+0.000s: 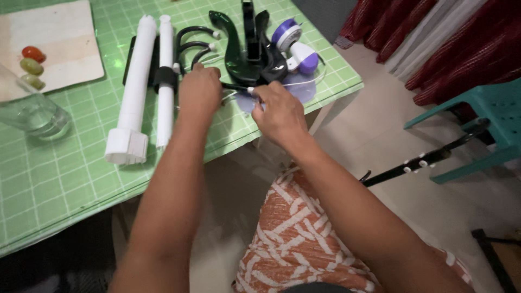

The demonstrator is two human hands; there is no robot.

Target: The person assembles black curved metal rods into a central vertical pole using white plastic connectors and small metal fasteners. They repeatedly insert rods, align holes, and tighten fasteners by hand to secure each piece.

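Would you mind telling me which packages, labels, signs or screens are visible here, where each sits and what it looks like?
None: no package, label, sign or screen shows.
The green checked table holds only bare parts, such as white tubes and black curved pieces, near the left hand and right hand.

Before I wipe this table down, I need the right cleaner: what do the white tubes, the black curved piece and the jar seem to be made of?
White tubes: likely matte plastic, uniform and moulded. Black curved piece: probably glossy plastic, showing sharp highlights. Jar: clear glass by its look, see-through with bright reflections, though clear plastic is possible.
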